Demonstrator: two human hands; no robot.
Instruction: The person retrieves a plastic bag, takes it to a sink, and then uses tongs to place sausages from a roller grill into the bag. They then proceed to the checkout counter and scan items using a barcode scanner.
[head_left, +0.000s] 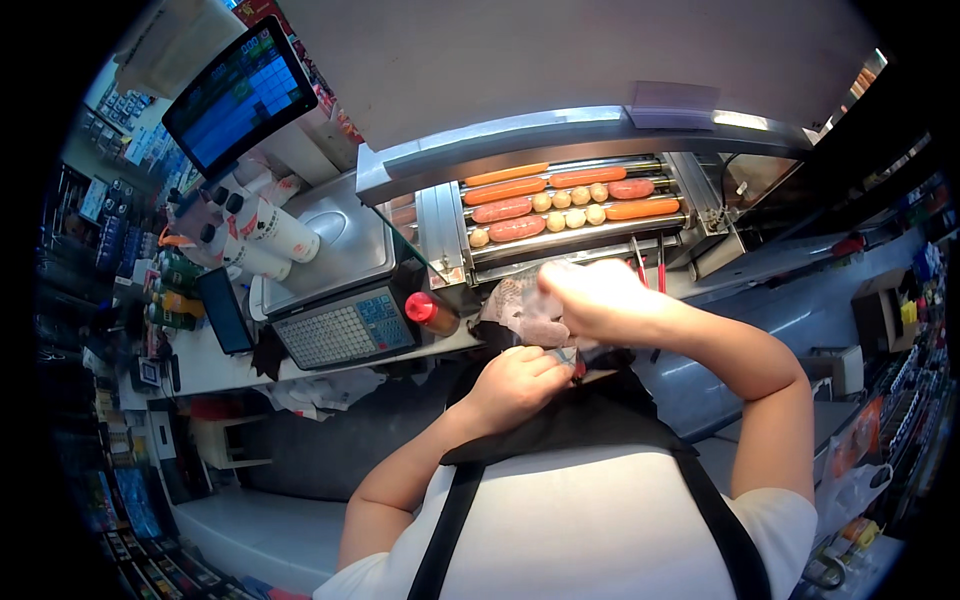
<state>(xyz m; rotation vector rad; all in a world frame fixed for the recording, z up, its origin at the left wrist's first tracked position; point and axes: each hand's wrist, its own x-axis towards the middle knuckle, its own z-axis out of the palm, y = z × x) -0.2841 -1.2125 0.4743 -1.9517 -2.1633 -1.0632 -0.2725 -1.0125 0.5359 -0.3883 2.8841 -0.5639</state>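
Note:
My left hand (517, 386) is curled in front of my apron (570, 427), closed on the edge of a small greyish packet (564, 355). Beyond it, my right hand (604, 300) is bent into a loose fist and slightly blurred. Its fingers overlap a crumpled printed paper bag (514, 304) at the counter edge; whether they grip it is hidden. Behind both hands, a roller grill (577, 247) carries several sausages (517, 227) and rows of small pale balls (575, 218). Red-handled tongs (661, 270) lean at its front, right of my right hand.
Left of the grill are a red-capped bottle (433, 313) and a weighing scale with a keypad (341, 330). White bottles (281, 229) stand on the scale's plate. A lit monitor (240, 97) rises behind. The grill's metal hood (585, 127) overhangs the rollers. Plastic bags (326, 394) hang below the counter.

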